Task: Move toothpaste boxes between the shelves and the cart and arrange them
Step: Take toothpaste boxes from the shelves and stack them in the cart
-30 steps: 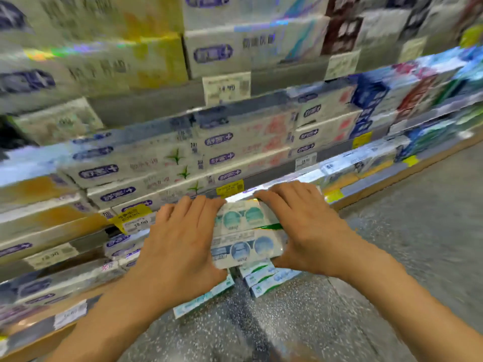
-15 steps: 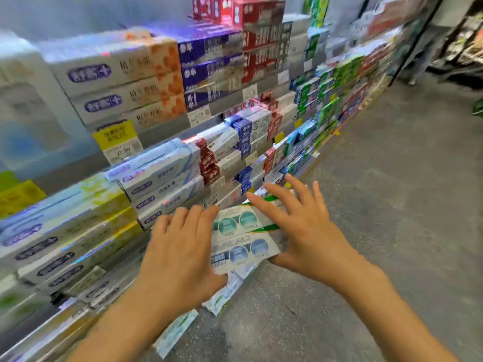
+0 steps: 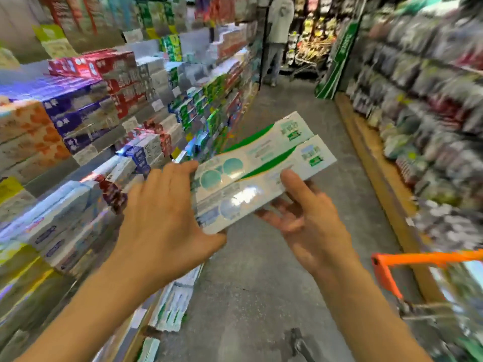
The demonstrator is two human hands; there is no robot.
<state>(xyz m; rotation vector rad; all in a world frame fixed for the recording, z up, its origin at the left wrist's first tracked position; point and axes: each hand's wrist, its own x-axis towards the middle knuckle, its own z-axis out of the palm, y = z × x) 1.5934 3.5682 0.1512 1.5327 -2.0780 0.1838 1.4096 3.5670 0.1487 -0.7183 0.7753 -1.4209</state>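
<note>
I hold a small stack of white-and-green toothpaste boxes (image 3: 261, 168) in mid-air over the aisle floor, their long sides pointing away to the right. My left hand (image 3: 167, 220) grips the near left end, fingers over the top. My right hand (image 3: 308, 218) supports them from below, thumb pressed on the top face. The toothpaste shelves (image 3: 91, 131) run along my left. The cart (image 3: 428, 288), with an orange handle, shows at the lower right.
More white-and-green boxes (image 3: 172, 304) sit on the bottom shelf by my left forearm. A second shelving run (image 3: 423, 113) lines the right side. A person (image 3: 278, 35) stands at the far end of the grey aisle.
Both hands have lifted the boxes off the low shelf and carried them out over the aisle. My view has swung right, bringing the cart into sight.
</note>
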